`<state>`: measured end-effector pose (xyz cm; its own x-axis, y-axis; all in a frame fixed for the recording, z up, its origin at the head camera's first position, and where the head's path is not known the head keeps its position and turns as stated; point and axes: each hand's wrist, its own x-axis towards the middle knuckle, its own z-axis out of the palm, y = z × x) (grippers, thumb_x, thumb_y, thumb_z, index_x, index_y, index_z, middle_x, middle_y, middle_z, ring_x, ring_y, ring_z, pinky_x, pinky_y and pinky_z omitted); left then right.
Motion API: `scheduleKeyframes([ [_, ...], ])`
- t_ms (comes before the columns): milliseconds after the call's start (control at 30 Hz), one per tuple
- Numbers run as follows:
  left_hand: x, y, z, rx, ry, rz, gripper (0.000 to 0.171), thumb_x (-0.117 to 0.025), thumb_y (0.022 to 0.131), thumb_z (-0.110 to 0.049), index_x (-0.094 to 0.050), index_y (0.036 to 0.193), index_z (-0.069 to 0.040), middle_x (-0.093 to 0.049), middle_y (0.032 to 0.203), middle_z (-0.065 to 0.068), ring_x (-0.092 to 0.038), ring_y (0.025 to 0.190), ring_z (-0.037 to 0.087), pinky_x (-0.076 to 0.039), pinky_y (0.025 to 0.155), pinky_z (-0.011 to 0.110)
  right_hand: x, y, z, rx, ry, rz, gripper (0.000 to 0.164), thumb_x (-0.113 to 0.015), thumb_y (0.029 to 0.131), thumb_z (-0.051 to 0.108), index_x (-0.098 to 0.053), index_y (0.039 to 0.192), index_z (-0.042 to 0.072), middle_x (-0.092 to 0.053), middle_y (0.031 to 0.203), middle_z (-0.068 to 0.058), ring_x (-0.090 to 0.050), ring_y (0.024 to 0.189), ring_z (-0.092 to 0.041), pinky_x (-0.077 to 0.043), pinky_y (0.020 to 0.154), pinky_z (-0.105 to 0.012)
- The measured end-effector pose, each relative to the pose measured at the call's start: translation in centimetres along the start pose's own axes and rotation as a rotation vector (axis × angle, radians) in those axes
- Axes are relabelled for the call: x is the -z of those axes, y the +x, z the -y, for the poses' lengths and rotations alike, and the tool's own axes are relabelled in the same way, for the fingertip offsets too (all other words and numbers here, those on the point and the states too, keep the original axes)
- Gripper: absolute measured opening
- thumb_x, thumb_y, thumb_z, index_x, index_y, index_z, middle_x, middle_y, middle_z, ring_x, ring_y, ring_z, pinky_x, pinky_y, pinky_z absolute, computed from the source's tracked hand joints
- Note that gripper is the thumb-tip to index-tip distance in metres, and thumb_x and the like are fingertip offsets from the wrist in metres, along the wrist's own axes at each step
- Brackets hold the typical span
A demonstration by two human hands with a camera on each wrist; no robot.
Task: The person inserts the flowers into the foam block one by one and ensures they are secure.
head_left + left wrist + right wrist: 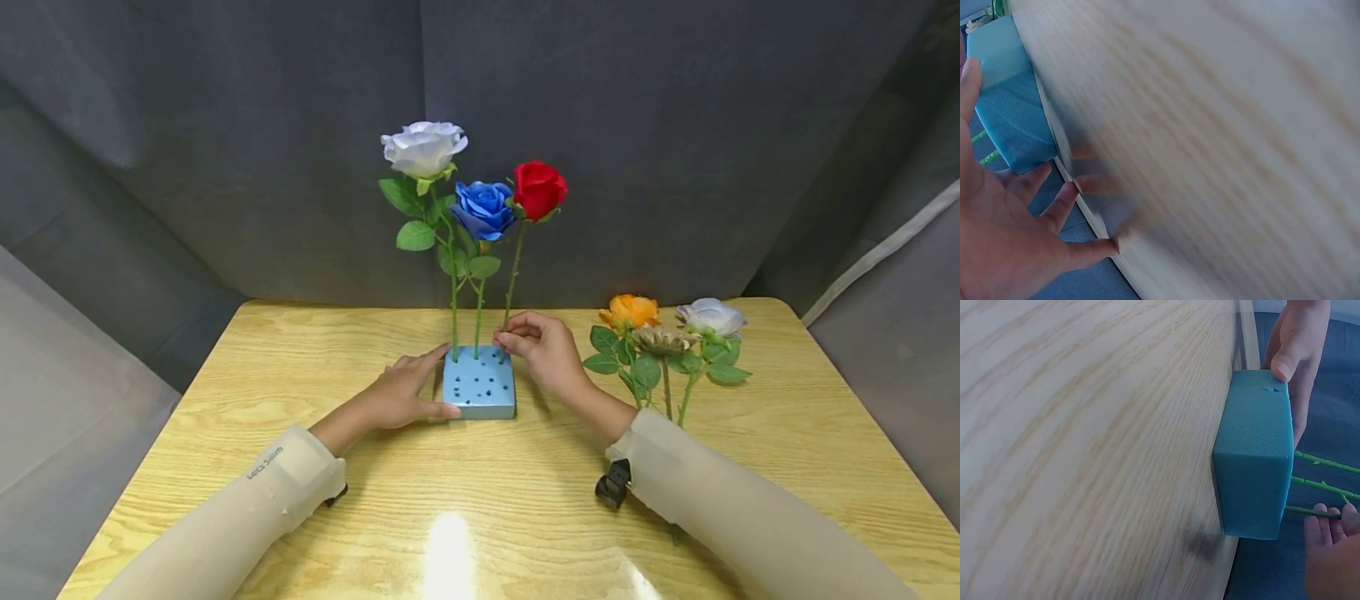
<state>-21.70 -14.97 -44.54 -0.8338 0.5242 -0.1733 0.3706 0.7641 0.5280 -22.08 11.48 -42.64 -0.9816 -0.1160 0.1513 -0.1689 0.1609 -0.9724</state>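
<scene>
The left hand (405, 393) holds the left side of a smooth, blue, foam-like block (480, 400) pitted with small holes, thumb at the near corner, fingers spread toward the far one, on the glossy, wood-grained tabletop (375, 517). The right hand (551, 354), fingers bent, pinches the thin stem of a red rose (540, 192) whose foot meets the block's far right part. To its left, a blue rose (483, 210) and a white rose (424, 150), petals layered and cloth-like, stand in the block. At right lie orange (632, 311), brown (663, 340) and pale flowers (711, 317); the right sleeve (697, 467) hides parts of their stems. The right wrist view cuts off the standing stems.
</scene>
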Motion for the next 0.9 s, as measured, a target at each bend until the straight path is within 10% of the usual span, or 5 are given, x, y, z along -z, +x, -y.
scheduleKeyframes([
  [900, 0.0, -0.1, -0.1, -0.003, -0.009, 0.008, 0.111, -0.071, 0.086, -0.069, -0.007, 0.168, -0.028, -0.025, 0.170, 0.006, -0.021, 0.154, 0.039, -0.016, 0.117, 0.074, 3.6, -1.6, -0.6, -0.006, -0.056, -0.001, 0.027, -0.073, 0.097, 0.010, -0.069, 0.119, -0.005, -0.073, 0.113, -0.020, -0.070, 0.107, -0.037, -0.058, 0.086, -0.023],
])
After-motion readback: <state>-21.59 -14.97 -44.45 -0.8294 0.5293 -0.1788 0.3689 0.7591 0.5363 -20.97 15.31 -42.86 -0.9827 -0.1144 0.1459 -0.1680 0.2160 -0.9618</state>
